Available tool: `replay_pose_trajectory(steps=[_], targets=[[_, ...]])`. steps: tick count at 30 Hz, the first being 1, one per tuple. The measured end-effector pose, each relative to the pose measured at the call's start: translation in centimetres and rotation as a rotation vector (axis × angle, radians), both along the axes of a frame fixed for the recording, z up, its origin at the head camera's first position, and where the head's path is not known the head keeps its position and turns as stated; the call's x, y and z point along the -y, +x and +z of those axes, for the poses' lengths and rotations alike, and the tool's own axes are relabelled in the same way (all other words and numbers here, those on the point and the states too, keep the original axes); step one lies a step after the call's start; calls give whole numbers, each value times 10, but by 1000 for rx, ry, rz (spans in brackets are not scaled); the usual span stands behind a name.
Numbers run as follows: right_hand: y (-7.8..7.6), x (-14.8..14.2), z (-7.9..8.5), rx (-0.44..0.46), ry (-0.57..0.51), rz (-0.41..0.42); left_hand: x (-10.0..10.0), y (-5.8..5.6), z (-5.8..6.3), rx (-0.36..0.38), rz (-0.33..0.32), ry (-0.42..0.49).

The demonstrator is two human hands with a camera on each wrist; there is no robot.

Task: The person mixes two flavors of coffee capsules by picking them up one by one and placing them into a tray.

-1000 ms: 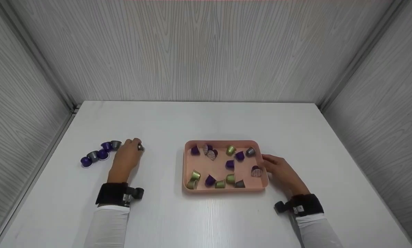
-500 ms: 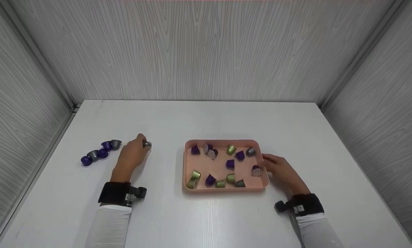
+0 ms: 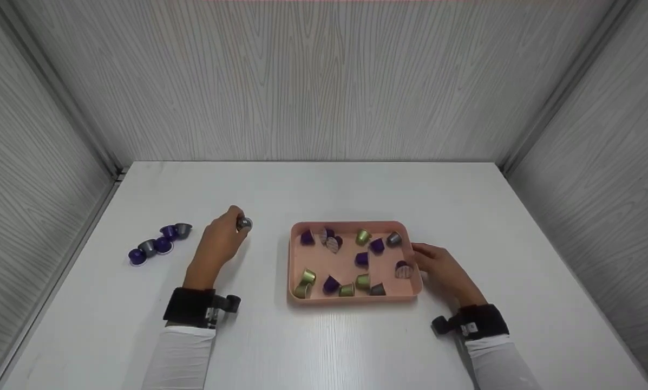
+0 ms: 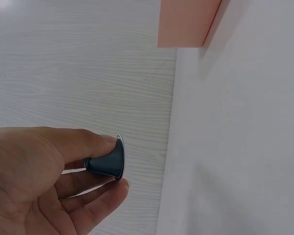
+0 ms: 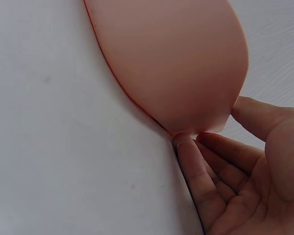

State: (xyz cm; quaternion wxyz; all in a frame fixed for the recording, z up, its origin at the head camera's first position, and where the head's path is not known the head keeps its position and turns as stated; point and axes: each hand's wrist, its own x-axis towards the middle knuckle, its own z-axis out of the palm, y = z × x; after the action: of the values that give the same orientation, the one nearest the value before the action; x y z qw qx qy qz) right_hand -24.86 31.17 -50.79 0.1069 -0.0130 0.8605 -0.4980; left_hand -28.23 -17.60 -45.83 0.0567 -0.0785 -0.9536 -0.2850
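Observation:
Between thumb and fingers, my left hand [image 3: 219, 238] pinches a dark grey coffee capsule [image 3: 243, 223] above the table, left of the pink tray [image 3: 324, 301]. The left wrist view shows this capsule [image 4: 108, 160] lying sideways, with its silver rim facing away from the palm. My right hand [image 3: 445, 271] holds the tray's right side. Seen from the right wrist, the thumb is at the upper edge of the tray wall [image 5: 176, 63] and the fingertips are at its bottom edge. Purple, green and grey capsules lie scattered inside the tray, some with foil lids showing.
At the left of the white table [image 3: 324, 346] lies a slanting cluster of purple capsules [image 3: 163, 245] and grey capsules [image 3: 183, 231]. Wood-grain panels [image 3: 302, 81] stand at the back and both sides.
My left hand has carried the grey capsule right and slightly away from me, leaving the cluster at the left behind. The right hand and the tray have stayed in place.

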Motion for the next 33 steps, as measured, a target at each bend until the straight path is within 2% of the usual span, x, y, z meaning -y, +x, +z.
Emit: replay_pose_trajectory(steps=[4,10,19,25,33], targets=[[-1,-1,-1,-9,14,-3,-11,1,3,-26,-18,12],[-2,-1,-1,-17,25,3,-29,1,8,-23,-26,18],[-2,-1,-1,6,19,-3,-52,4,12,-48,-65,-12],[-2,0,0,5,41,-9,-59,8,9,-68,-98,-37],[0,-1,0,-40,34,24,-60,11,6,-90,-129,-49]])
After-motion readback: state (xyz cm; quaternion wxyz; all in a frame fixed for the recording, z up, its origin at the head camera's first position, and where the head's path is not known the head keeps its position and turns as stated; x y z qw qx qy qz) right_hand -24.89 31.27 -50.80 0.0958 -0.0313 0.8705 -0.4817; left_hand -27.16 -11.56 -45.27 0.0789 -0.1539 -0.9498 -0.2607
